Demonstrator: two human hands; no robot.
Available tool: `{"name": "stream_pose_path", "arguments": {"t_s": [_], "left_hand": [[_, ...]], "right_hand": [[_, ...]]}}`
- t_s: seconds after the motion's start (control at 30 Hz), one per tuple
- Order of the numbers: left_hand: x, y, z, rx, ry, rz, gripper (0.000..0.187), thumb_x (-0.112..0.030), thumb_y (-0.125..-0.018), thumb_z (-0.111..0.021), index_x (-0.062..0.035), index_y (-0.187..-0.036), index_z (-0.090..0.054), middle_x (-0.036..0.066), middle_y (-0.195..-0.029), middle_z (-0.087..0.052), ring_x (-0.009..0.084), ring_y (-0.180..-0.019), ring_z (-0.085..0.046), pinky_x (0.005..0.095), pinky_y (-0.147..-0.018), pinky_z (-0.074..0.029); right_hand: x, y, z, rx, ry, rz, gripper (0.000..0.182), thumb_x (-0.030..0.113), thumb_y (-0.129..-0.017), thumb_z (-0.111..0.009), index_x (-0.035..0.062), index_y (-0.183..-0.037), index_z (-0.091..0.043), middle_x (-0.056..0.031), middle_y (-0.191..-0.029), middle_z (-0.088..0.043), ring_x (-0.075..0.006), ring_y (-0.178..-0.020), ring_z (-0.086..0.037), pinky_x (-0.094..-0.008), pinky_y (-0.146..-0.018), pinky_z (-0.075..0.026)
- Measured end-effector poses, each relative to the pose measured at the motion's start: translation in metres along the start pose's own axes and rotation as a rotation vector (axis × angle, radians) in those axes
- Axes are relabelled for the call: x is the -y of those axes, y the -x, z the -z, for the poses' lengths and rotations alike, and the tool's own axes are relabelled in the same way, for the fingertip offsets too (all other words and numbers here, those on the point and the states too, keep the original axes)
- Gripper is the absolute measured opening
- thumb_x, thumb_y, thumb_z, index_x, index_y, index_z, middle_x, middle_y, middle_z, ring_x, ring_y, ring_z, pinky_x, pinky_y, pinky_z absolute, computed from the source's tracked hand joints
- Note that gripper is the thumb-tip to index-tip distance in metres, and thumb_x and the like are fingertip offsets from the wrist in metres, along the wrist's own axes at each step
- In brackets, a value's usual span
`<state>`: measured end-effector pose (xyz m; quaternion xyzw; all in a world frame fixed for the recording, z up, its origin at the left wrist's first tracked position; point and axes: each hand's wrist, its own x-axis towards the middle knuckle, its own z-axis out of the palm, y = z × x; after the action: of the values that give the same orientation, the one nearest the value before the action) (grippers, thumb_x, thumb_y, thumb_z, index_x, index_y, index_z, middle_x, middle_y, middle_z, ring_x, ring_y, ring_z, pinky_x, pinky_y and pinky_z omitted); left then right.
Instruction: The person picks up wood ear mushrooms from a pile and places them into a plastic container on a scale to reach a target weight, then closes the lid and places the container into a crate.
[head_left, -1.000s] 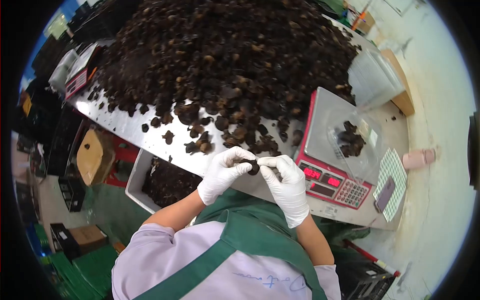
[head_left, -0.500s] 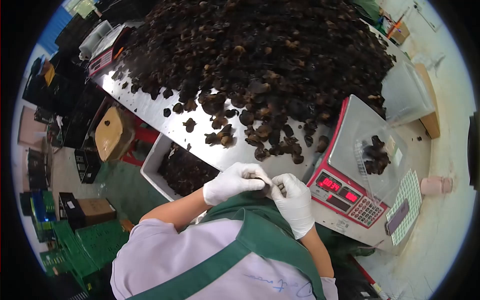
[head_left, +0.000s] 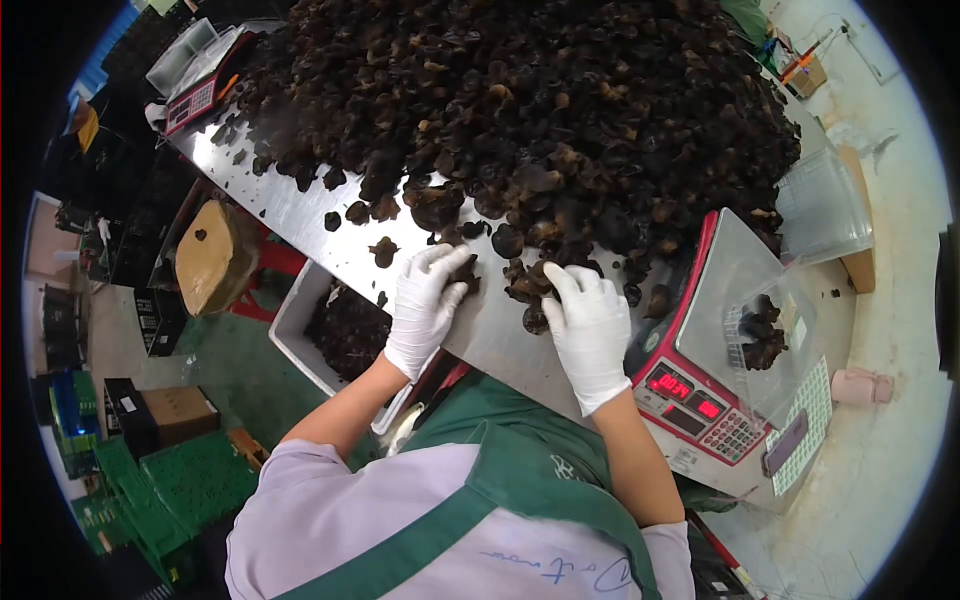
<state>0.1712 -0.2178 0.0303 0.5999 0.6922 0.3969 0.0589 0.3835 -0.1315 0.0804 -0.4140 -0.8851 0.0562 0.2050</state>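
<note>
A large heap of dark brown wood ear mushrooms [head_left: 520, 110] covers the steel table [head_left: 330, 240]. At the table's near edge, my white-gloved left hand [head_left: 425, 310] curls its fingers and thumb around a small wood ear mushroom [head_left: 468, 274]. My right hand [head_left: 590, 335], also gloved in white, reaches over a cluster of loose wood ear mushrooms [head_left: 527, 284]. Its thumb and forefinger are apart and touch the cluster's edge. To the right, a red scale [head_left: 685, 395] with lit digits carries a clear plastic box [head_left: 790, 345] with a few mushrooms inside.
Below the table's left edge stands a white bin [head_left: 290, 325] of dark mushroom pieces. A wooden-topped stool [head_left: 215, 260] and green crates [head_left: 195, 480] are further left. Clear boxes [head_left: 825, 205] stand at the right, near a phone [head_left: 785, 445] on a patterned mat. Another scale [head_left: 195, 100] sits far left.
Both hands have moved forward from my lap to the table and drawn apart. The dark piece pinched between them before is no longer there. The view has shifted slightly.
</note>
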Motion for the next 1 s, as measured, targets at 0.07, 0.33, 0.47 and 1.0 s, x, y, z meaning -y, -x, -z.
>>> {"name": "stream_pose_path", "arguments": {"t_s": [0.07,0.33,0.47,1.0], "left_hand": [[-0.002,0.002,-0.005,0.090,-0.202,-0.065,0.054,-0.026,-0.077,-0.079,-0.0146,-0.128,-0.064,0.016,-0.131,-0.057,0.0402,-0.127,-0.048,0.0489,-0.101,-0.041],[0.028,-0.009,-0.018,0.084,-0.058,-0.013,0.017,-0.012,-0.080,-0.072,-0.0126,-0.096,-0.067,0.007,-0.106,-0.065,0.0306,-0.097,-0.060,0.0427,-0.082,-0.047],[0.012,-0.010,-0.013,-0.056,-0.206,-0.168,0.019,-0.009,-0.081,-0.070,-0.0110,-0.099,-0.068,0.010,-0.108,-0.065,0.0343,-0.096,-0.060,0.0434,-0.081,-0.050],[-0.080,-0.010,-0.063,0.359,-0.004,-0.303,0.063,-0.019,-0.068,-0.085,-0.0161,-0.127,-0.065,0.017,-0.129,-0.058,0.0378,-0.121,-0.053,0.0472,-0.102,-0.044]], "right_hand": [[0.002,-0.007,-0.006,0.031,0.024,0.011,0.047,0.025,-0.081,-0.075,0.0177,-0.125,-0.062,-0.0034,-0.113,-0.061,-0.0242,-0.094,-0.060,-0.0395,-0.076,-0.049],[-0.008,0.002,-0.022,0.026,-0.147,0.013,0.038,0.008,-0.076,-0.072,0.0132,-0.112,-0.064,-0.0062,-0.110,-0.063,-0.0271,-0.093,-0.061,-0.0399,-0.081,-0.052],[-0.007,0.011,0.020,-0.102,-0.243,-0.058,0.037,0.002,-0.075,-0.070,0.0108,-0.110,-0.065,-0.0067,-0.108,-0.065,-0.0280,-0.095,-0.062,-0.0406,-0.085,-0.052],[-0.124,0.095,0.182,-0.267,-0.023,-0.375,0.049,0.000,-0.083,-0.064,0.0071,-0.131,-0.059,-0.0160,-0.130,-0.059,-0.0340,-0.120,-0.056,-0.0415,-0.103,-0.044]]}}
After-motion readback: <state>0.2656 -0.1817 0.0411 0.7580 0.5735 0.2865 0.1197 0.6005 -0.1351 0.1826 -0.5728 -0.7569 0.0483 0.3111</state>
